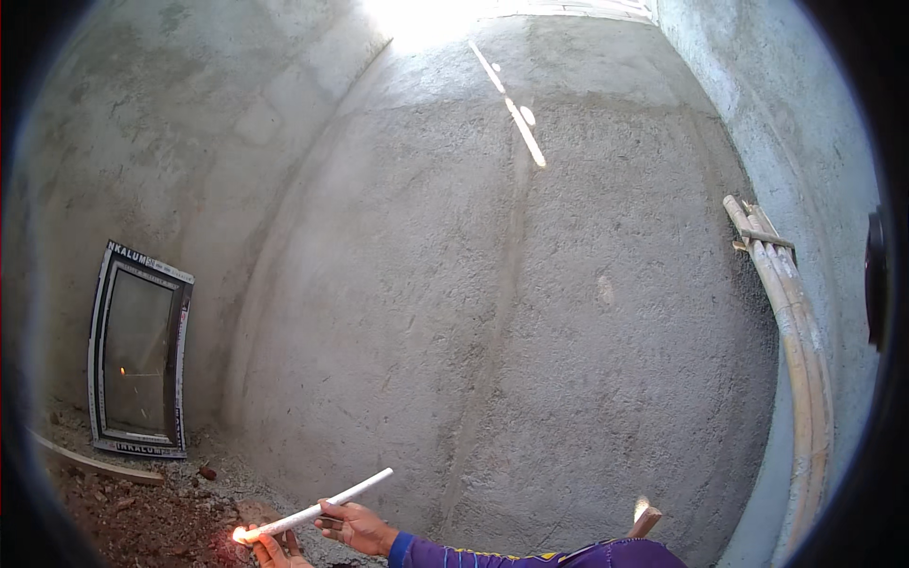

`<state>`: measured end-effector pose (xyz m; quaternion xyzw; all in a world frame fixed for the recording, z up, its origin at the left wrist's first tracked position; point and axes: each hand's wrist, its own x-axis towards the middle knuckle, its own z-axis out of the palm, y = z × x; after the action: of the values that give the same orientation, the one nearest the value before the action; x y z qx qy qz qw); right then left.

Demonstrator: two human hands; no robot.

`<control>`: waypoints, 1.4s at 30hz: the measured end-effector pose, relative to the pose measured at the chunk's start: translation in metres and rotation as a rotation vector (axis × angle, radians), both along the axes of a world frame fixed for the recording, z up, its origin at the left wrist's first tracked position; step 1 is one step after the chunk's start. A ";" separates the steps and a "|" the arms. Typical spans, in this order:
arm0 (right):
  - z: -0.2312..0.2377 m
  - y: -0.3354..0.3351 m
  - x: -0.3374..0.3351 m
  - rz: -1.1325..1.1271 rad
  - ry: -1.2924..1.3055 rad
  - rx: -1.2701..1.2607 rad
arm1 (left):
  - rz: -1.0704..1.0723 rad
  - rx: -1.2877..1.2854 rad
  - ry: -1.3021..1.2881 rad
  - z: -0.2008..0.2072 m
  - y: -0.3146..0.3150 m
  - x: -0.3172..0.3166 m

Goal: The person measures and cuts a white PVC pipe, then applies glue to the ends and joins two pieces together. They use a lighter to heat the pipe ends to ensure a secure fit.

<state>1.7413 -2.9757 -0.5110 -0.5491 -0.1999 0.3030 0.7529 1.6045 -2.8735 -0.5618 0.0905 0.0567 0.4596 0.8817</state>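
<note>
Pinching white pipe (320,509), right hand (358,527) curled, left hand (276,554) beside flame (240,535).

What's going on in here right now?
Someone's right hand grips a white tube that slants up to the right. A flame glows at the tube's lower end, with the left hand close beside it; what else that hand holds, if anything, is unclear. A framed window stands by the left wall, pale poles by the right wall.
</note>
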 end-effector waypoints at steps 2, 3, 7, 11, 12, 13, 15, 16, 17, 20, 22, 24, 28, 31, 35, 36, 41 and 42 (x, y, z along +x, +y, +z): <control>-0.003 0.003 0.004 -0.010 0.031 -0.006 | 0.005 0.009 0.010 0.008 0.000 -0.008; -0.003 0.004 0.004 0.004 0.020 0.020 | 0.009 0.012 0.016 0.010 0.000 -0.010; -0.005 0.015 -0.007 0.004 0.004 0.017 | 0.022 0.025 0.042 0.018 0.000 -0.021; -0.006 0.022 -0.017 0.000 0.002 -0.016 | 0.018 0.053 0.009 0.009 0.000 -0.015; -0.006 0.023 -0.018 0.002 0.008 -0.032 | -0.007 0.092 -0.037 0.008 0.001 -0.015; -0.005 0.023 -0.018 0.005 0.013 -0.048 | -0.008 0.093 -0.035 0.007 -0.001 -0.015; -0.005 0.021 -0.019 0.009 0.007 -0.048 | -0.009 0.107 -0.082 0.010 -0.004 -0.019; -0.006 0.021 -0.020 0.014 -0.002 -0.048 | -0.007 0.104 -0.078 0.008 -0.003 -0.018; -0.005 0.021 -0.019 0.013 0.004 -0.047 | -0.008 0.102 -0.084 0.006 -0.002 -0.013; -0.005 0.020 -0.020 0.024 0.005 -0.054 | -0.005 0.083 -0.102 -0.005 0.001 0.002; -0.003 0.020 -0.023 0.057 -0.012 -0.016 | -0.003 0.074 -0.112 -0.016 0.004 0.011; -0.003 0.020 -0.023 0.042 -0.007 0.000 | 0.000 0.066 -0.121 -0.023 0.007 0.021; -0.006 0.023 -0.021 0.035 -0.011 0.003 | 0.008 0.055 -0.138 -0.040 0.011 0.035; 0.000 0.022 -0.019 0.017 -0.003 -0.001 | 0.003 0.046 -0.130 -0.039 0.012 0.041; -0.003 0.019 -0.013 0.033 -0.003 -0.002 | -0.015 0.048 -0.128 -0.028 0.007 0.033; -0.003 0.021 -0.017 0.029 -0.006 -0.013 | -0.010 0.037 -0.117 -0.029 0.008 0.029; -0.002 0.020 -0.028 0.006 0.007 -0.034 | 0.011 0.008 -0.103 -0.024 0.004 0.016; -0.001 0.020 -0.028 0.014 -0.009 -0.021 | 0.020 0.015 -0.119 -0.025 0.004 0.017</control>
<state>1.7130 -2.9555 -0.5119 -0.5568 -0.2040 0.3078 0.7440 1.6212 -2.8692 -0.5866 0.0689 0.0016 0.4735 0.8781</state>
